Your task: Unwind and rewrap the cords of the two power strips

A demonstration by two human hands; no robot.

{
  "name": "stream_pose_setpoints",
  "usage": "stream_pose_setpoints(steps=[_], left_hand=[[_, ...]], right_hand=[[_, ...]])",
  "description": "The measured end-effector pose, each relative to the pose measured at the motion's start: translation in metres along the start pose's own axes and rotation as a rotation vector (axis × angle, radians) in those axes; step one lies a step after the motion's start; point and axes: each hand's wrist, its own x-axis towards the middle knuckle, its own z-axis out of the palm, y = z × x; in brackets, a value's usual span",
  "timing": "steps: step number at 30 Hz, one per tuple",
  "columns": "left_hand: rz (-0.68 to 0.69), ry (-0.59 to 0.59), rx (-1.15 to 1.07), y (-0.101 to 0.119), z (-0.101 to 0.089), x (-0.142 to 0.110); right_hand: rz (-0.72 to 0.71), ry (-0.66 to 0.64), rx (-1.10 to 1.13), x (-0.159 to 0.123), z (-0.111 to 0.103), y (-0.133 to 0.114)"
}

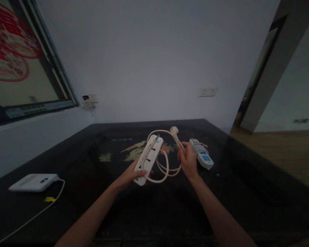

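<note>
My left hand is closed around the lower end of a white power strip, thumb on its socket face. The strip is tilted, its far end pointing up and to the right. Its cream cord hangs in loose loops between my hands, and one stretch runs across the sockets. My right hand pinches the cord just below the cream plug, which sticks up past the fingers. Just right of that hand, a second power strip, white with blue sockets, lies with its grey cord wound around it.
A black table with a painted flower pattern spreads beneath. At left lies a white device with a white cable, a yellow scrap beside it. Wall sockets sit on the back wall; a window is at left.
</note>
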Motion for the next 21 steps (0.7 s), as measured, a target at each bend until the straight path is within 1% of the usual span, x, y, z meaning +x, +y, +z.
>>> stream_pose_setpoints(steps=[3,5,8,10,12,15,19,21], left_hand=[[-0.012,-0.033,0.022,0.002,0.0,-0.002],[-0.028,-0.047,0.025,0.003,0.0,-0.003],[-0.057,-0.051,0.021,0.001,0.001,-0.003],[-0.062,-0.029,0.007,0.0,0.002,-0.002],[-0.049,0.015,-0.028,-0.002,0.002,-0.001],[-0.007,0.112,-0.1,0.0,0.0,0.001],[0.024,0.244,-0.185,0.004,-0.003,0.002],[0.02,0.284,-0.21,0.004,-0.006,0.003]], right_hand=[[-0.083,0.029,0.009,-0.007,0.002,-0.006],[-0.137,0.024,-0.002,-0.01,0.004,-0.009],[-0.238,-0.034,-0.028,-0.014,0.004,-0.01],[-0.309,-0.073,-0.051,-0.014,0.003,-0.01],[-0.368,-0.095,-0.076,-0.014,0.002,-0.01],[-0.421,-0.144,-0.117,-0.014,0.001,-0.008],[-0.452,-0.22,-0.137,-0.016,0.002,-0.008],[-0.444,-0.261,-0.14,-0.017,0.004,-0.009]])
